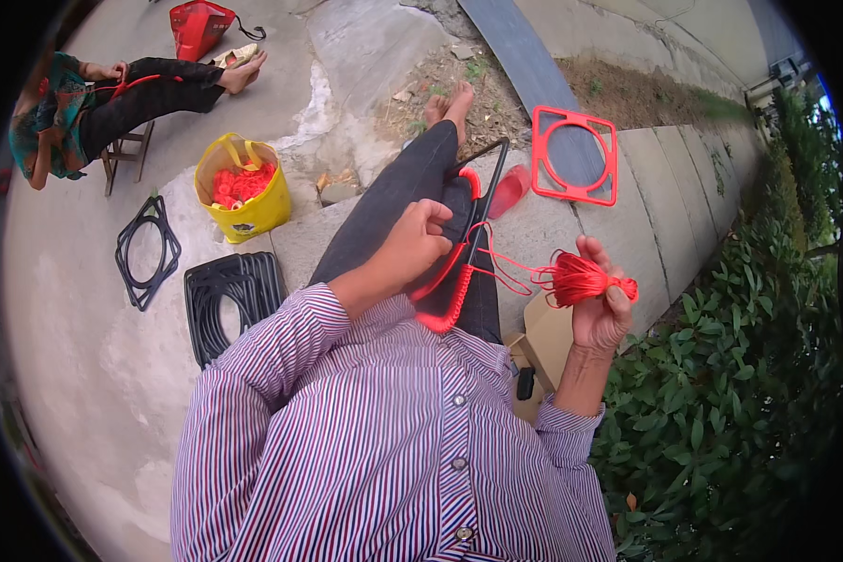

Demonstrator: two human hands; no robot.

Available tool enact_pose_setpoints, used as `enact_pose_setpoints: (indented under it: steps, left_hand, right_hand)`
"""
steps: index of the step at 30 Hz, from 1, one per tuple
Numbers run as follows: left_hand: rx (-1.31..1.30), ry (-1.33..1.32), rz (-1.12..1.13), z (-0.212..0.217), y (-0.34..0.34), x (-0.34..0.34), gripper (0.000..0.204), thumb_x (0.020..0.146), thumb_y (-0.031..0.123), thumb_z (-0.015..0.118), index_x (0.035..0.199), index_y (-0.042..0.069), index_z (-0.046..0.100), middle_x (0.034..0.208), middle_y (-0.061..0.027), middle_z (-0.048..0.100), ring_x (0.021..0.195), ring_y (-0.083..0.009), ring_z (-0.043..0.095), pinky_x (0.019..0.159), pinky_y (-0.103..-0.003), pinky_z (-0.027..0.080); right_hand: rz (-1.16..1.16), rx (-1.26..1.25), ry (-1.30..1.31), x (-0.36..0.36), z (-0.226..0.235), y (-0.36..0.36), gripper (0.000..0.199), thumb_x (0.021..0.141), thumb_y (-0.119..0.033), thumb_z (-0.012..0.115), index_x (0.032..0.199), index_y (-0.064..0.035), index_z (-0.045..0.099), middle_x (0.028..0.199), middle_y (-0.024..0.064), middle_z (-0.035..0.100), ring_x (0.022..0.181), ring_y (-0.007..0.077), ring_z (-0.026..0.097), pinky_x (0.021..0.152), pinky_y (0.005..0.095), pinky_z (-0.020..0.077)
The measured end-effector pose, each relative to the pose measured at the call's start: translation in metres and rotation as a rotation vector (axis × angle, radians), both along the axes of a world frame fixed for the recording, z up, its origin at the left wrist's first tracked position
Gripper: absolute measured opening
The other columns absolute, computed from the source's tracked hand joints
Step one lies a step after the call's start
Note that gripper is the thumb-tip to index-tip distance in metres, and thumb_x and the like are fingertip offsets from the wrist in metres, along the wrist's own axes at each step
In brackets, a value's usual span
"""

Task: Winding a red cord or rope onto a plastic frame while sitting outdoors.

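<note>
On my lap rests a black frame point(492, 201), partly wrapped with red cord along its near edge and inner curve. My left hand point(414, 245) is closed at the frame's wrapped inner part, fingers curled; the fingertips are partly hidden. To the right, my right hand point(601, 309) grips a bundle of red cord point(576, 278), raised off the lap. Loose strands of cord run from the bundle across to the frame.
A red wrapped frame point(540, 150) stands ahead to the right, beside a red shoe point(510, 192). Left are a yellow bucket point(276, 208) of red cord, stacked black frames point(197, 290) and a single black frame point(122, 253). Another person point(103, 122) sits far left; bushes point(702, 421) grow right.
</note>
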State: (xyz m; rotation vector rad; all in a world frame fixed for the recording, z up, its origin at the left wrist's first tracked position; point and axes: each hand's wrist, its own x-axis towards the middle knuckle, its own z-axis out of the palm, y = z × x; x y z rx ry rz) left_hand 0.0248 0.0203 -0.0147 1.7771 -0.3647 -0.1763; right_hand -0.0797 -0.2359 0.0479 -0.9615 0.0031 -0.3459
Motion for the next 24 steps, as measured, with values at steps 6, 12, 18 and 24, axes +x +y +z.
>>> enact_pose_setpoints:
  steps: [6, 12, 18, 24]
  left_hand:
    - [-0.498, 0.984, -0.273, -0.023, -0.022, -0.011, 0.031, 0.075, 0.005, 0.051, 0.106, 0.006, 0.051, 0.08, -0.0015, 0.052, 0.067, -0.0115, 0.049, 0.064, -0.024, 0.04]
    - [-0.454, 0.972, -0.255, -0.009, -0.025, -0.017, 0.029, 0.077, 0.001, 0.048, 0.106, 0.005, 0.052, 0.082, -0.0001, 0.053, 0.068, -0.0092, 0.046, 0.065, -0.022, 0.038]
    - [-0.565, 1.002, -0.267, -0.016, -0.021, -0.016, 0.035, 0.073, -0.001, 0.049, 0.108, 0.002, 0.052, 0.083, -0.0011, 0.054, 0.067, -0.0106, 0.046, 0.064, -0.021, 0.037]
    - [-0.493, 1.028, -0.237, -0.013, -0.032, -0.015, 0.022, 0.069, 0.002, 0.05, 0.091, 0.005, 0.05, 0.073, -0.0003, 0.049, 0.063, -0.0112, 0.044, 0.058, -0.023, 0.034]
  right_hand:
    - [0.062, 0.252, -0.228, -0.053, 0.016, -0.113, 0.019, 0.084, -0.01, 0.059, 0.101, -0.0065, 0.05, 0.085, 0.0076, 0.053, 0.08, 0.0174, 0.053, 0.084, 0.037, 0.0474]
    - [-0.141, -0.05, 0.276, -0.021, -0.021, -0.014, 0.021, 0.087, -0.001, 0.054, 0.108, -0.0023, 0.049, 0.102, 0.0101, 0.056, 0.08, 0.0156, 0.058, 0.065, 0.0276, 0.051]
    - [0.342, -0.358, 0.559, 0.003, -0.019, 0.068, 0.021, 0.086, -0.001, 0.058, 0.104, -0.0008, 0.049, 0.077, 0.0065, 0.059, 0.059, 0.0123, 0.058, 0.053, 0.0244, 0.0485]
    - [0.419, -0.212, 0.427, -0.027, 0.044, 0.069, 0.031, 0.081, 0.0, 0.06, 0.11, 0.0019, 0.049, 0.07, 0.0035, 0.053, 0.051, 0.0089, 0.05, 0.047, 0.0218, 0.0417]
